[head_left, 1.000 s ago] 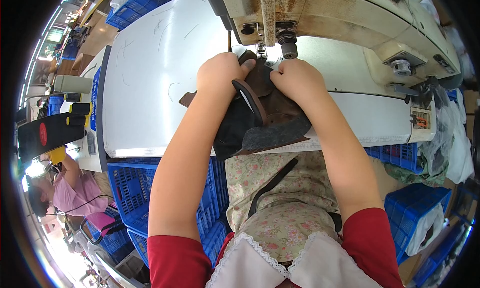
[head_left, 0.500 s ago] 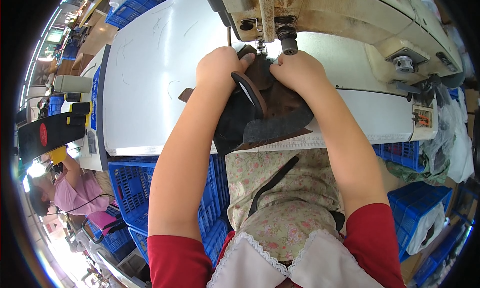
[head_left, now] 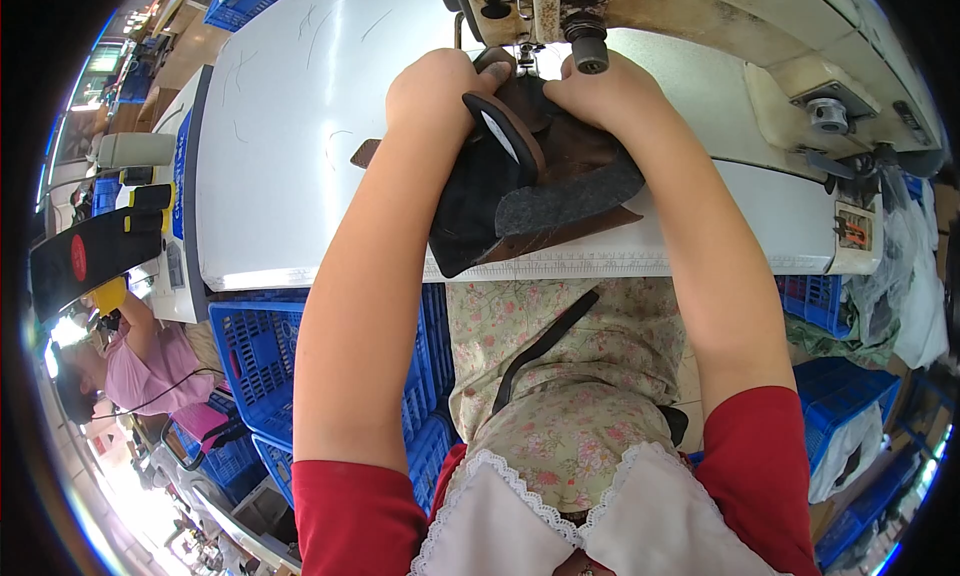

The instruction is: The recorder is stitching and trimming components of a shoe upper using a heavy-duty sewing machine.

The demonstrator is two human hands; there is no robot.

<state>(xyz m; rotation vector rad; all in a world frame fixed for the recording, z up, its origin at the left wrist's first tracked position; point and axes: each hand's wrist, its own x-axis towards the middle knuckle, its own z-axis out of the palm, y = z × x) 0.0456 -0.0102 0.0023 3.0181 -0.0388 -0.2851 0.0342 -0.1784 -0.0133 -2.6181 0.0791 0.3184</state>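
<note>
A dark brown and black leather piece point(head_left: 465, 216), folded, with a grey fuzzy strip point(head_left: 570, 198) on its near side, lies on the white sewing machine bed. A curved, padded flap point(head_left: 505, 136) stands up from its middle. The far end reaches the metal presser foot point(head_left: 526, 60). To the left of the foot, my left hand point(head_left: 432, 91) is closed on the piece, thumb toward the foot. My right hand point(head_left: 612, 88) grips it on the other side, fingers curled under. Both hands hide part of the leather, and the needle point is too small to make out.
The machine head point(head_left: 680, 16) overhangs the far side, with a round dark knob point(head_left: 588, 51) close to my right hand. Blue crates point(head_left: 255, 361) stand below the table's left front; another blue crate point(head_left: 840, 406) is at right. A person in pink point(head_left: 165, 371) works at far left.
The whole scene sits higher in the picture. Against the machine, the leather's near right part and grey strip have swung slightly farther from me; both hands keep their grip beside the foot.
</note>
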